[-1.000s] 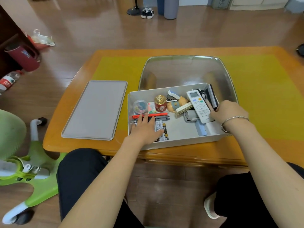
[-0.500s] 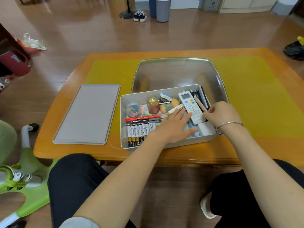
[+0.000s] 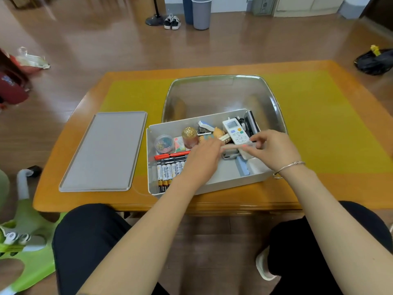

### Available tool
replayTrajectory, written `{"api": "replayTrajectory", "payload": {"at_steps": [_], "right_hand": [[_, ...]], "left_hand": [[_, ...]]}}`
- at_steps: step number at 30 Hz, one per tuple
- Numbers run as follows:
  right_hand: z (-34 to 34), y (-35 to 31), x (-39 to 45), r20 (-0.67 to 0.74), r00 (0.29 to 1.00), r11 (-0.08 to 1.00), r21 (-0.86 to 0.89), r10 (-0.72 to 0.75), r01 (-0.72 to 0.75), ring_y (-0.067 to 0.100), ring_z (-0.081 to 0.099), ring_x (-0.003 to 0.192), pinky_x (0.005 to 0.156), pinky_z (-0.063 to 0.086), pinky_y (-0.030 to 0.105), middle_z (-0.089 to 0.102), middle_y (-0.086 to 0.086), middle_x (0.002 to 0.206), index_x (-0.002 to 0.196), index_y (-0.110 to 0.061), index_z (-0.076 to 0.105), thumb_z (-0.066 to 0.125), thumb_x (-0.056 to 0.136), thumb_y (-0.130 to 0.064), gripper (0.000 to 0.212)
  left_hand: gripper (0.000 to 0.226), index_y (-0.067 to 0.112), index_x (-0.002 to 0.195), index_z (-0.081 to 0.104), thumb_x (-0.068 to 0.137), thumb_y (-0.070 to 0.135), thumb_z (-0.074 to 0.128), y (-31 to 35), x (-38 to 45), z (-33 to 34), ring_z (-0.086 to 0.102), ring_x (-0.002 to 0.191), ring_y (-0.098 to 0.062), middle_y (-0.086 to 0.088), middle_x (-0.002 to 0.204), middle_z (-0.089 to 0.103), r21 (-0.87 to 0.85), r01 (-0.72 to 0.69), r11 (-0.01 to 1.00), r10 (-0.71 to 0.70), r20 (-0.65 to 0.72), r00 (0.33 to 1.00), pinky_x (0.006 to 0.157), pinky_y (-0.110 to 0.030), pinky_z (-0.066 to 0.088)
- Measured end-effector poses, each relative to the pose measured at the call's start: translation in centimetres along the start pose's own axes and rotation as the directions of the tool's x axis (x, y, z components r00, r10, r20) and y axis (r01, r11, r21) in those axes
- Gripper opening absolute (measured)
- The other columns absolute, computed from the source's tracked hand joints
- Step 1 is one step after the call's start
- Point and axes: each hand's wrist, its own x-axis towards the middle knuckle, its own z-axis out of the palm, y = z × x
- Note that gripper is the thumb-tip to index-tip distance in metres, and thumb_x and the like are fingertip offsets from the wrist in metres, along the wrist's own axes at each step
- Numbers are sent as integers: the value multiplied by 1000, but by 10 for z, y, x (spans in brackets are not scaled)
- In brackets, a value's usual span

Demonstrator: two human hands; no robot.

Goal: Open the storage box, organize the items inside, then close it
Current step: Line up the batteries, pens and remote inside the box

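Our box (image 3: 212, 179) sits open at the tabletop's (image 3: 319, 188) near edge (lid (image 3: 104, 151) left). Both hands (image 3: 202, 158) (image 3: 274, 149) pinch a pen (image 3: 236, 146) lying left-right; the box's near floor is bare.

The right ends of the batteries (image 3: 169, 173) and the pens (image 3: 170, 156) are covered by the left hand (image 3: 202, 160). A thin, blurred object (image 3: 236, 146) is held between both hands; what it is cannot be told. The remote (image 3: 235, 132) is partly hidden behind the right hand (image 3: 274, 150). The green toy (image 3: 23, 248) is cut off by the left edge.
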Motion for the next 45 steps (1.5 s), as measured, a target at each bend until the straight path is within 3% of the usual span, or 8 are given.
{"api": "replayTrajectory", "payload": {"at_steps": [3,8,12,19,26,32,40,45], "right_hand": [[-2,5,2,-83,991,989,-97,101,-109,17,58,69,62,46,25,68,-1,75,85,-19,72,65,85,-28,11],[7,-2,9,8,979,919,-347,204,-189,29,52,61,48,32,23,57,7,64,67,-14,60,49,83,-2,23],[13,-6,16,60,974,891,-419,217,-173,27,56,70,58,43,28,66,8,83,90,-15,66,54,85,-5,16],[15,0,16,113,977,915,-384,182,-126,25,62,68,55,48,27,67,4,75,83,-19,69,57,80,-4,19],[13,-4,17,191,955,928,-340,228,-154,24,61,75,62,50,29,65,3,83,87,-22,64,59,80,-6,19],[12,-14,18,220,931,892,-414,291,-182,25,60,75,63,47,27,66,4,87,90,-18,65,55,83,-11,13],[9,0,11,-60,990,991,-31,128,-130,22,66,78,76,52,28,73,5,86,84,-10,75,61,86,-6,15],[10,7,0,-345,935,990,139,86,-40,22,66,69,69,53,30,70,6,76,86,-9,69,58,85,-3,12]], "left_hand": [[14,16,107,46,104,24,36,-4,-5,0,55,75,-20,-1,90,58,-96,163,982,-169,-61,984,62,-38,46],[15,16,105,38,104,30,32,11,0,3,62,73,-24,-8,92,64,-308,219,926,-224,19,974,62,-49,52],[9,19,105,34,104,27,32,23,5,9,62,85,-32,-17,101,64,-472,212,856,-172,128,977,72,-54,52],[11,21,103,36,104,31,30,23,7,20,54,96,-22,-17,115,62,-574,272,772,-190,201,961,88,-54,48],[10,18,108,37,105,25,30,22,10,21,42,133,-15,-7,144,48,-645,251,721,-150,209,966,92,-25,36],[17,14,115,38,105,25,30,23,12,21,48,127,-19,-7,144,46,-657,255,709,-150,212,966,101,-43,44],[12,20,109,37,104,30,31,24,13,20,50,106,-11,-6,125,57,-654,273,705,-178,210,961,98,-50,46],[13,21,107,38,104,32,32,30,16,15,59,109,-22,-12,120,60,-651,291,701,-182,231,956,95,-50,48]]}}
